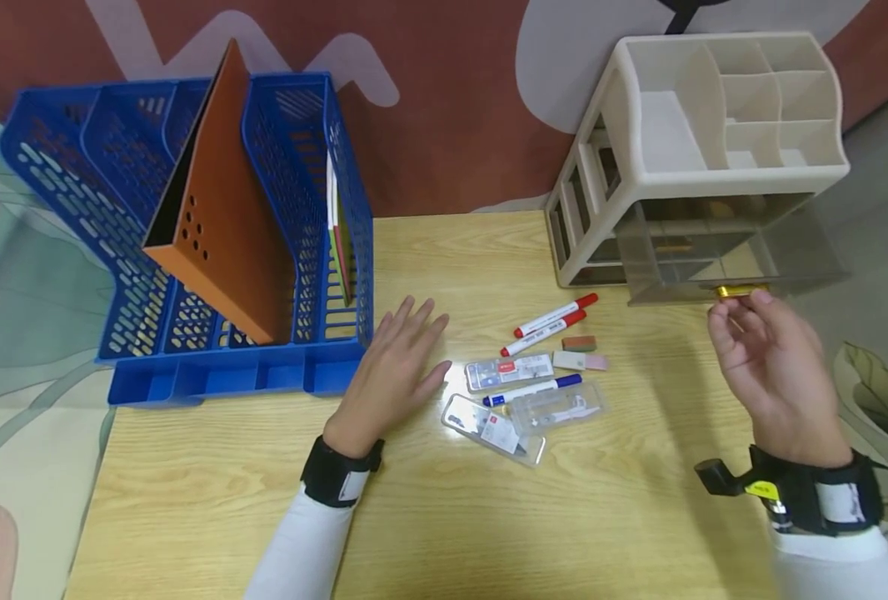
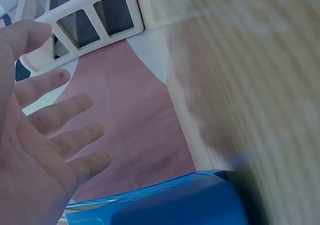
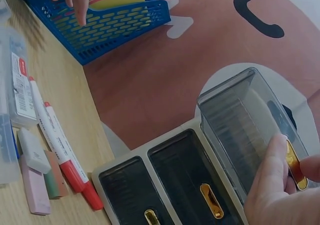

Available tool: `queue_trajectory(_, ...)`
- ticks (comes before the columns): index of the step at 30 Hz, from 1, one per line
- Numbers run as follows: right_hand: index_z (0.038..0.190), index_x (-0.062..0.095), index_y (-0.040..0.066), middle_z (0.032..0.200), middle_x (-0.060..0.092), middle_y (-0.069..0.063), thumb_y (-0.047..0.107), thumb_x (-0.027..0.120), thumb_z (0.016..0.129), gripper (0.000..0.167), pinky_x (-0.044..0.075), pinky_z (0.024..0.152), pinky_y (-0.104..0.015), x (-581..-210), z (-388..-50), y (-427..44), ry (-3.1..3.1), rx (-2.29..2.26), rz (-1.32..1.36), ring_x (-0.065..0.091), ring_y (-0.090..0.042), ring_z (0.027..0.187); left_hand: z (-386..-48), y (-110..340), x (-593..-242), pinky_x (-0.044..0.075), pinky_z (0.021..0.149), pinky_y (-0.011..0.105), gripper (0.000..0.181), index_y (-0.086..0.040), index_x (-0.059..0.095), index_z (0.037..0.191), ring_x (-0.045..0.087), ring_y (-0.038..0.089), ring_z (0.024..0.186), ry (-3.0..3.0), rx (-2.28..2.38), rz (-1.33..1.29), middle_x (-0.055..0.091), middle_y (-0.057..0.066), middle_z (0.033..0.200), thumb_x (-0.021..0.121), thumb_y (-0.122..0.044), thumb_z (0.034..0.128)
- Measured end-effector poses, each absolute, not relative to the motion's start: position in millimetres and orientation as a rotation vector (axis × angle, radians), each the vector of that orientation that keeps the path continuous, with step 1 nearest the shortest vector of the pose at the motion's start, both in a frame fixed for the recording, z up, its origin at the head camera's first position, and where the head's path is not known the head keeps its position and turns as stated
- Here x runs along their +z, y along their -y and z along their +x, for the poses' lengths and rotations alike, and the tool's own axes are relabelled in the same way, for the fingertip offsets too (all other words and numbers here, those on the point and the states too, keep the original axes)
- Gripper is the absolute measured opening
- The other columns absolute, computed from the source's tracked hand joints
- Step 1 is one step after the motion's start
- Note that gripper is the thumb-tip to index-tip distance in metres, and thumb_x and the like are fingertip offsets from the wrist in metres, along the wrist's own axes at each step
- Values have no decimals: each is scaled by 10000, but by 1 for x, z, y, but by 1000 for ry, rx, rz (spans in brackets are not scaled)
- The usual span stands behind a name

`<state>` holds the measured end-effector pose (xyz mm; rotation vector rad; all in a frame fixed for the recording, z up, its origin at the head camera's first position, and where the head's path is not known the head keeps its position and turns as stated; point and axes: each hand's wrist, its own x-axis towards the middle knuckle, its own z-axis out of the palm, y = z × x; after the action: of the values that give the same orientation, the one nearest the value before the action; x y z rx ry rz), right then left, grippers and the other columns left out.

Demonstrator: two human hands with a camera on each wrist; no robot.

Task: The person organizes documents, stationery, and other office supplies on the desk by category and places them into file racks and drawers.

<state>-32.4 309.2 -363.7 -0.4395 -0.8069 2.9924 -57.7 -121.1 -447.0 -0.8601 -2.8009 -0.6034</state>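
Note:
At the right, my right hand pinches the gold handle of a clear drawer between thumb and fingers. The drawer is the top one of a cream desktop drawer unit and stands pulled out; no contents show through its clear walls. My left hand, fingers straight and spread, holds nothing. It is over the table beside the right front corner of a blue file rack; whether it touches the table I cannot tell.
Between the hands lie two red markers, a blue marker, several clear plastic cases and some erasers on the wooden table. An orange folder and thin booklets stand in the rack.

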Motion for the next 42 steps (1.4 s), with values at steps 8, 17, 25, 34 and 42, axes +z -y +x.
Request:
queue_trajectory(8, 1093, 596, -102, 1115, 603, -195, -15, 423, 1078, 194, 614, 902, -347, -366, -20, -309, 803, 2990, -372, 658, -312, 1000, -64, 118, -444, 332, 1205, 615, 573, -79, 547, 1485, 349, 422, 1521, 2792, -606, -847, 468, 177, 1590, 669, -344, 992)
queue_trajectory(17, 1052, 615, -120, 1068, 638, -215, -20, 384, 1086, 254, 621, 877, -349, -368, -13, -308, 805, 2983, -300, 672, -322, 976, -70, 116, -439, 295, 1230, 598, 571, -86, 536, 1497, 337, 409, 1531, 2819, -629, -800, 453, 172, 1601, 657, -344, 1003)
queue_trajectory(25, 1084, 621, -80, 1064, 656, -204, 22, 395, 1098, 249, 624, 877, -393, -372, -10, -307, 874, 2979, -319, 682, -338, 971, -72, 117, -440, 289, 1236, 588, 571, -84, 547, 1488, 339, 409, 1530, 2827, -632, -783, 457, 176, 1598, 667, -349, 997)
queue_trajectory(34, 1021, 692, -34, 1051, 720, -141, 8, 390, 1093, 313, 608, 887, -366, -395, -8, -284, 1203, 2931, -236, 699, -294, 983, -73, 120, -444, 297, 1231, 593, 570, -91, 553, 1485, 353, 411, 1523, 2834, -634, -767, 461, 172, 1596, 678, -344, 990)
queue_trajectory(42, 1096, 664, -38, 1086, 732, -149, -36, 386, 1084, 278, 606, 905, -349, -419, -16, -272, 1318, 2912, -168, 732, -287, 1017, -71, 121, -448, 304, 1224, 601, 574, -97, 550, 1491, 352, 408, 1524, 2833, -616, -775, 473, 157, 1590, 672, -351, 990)
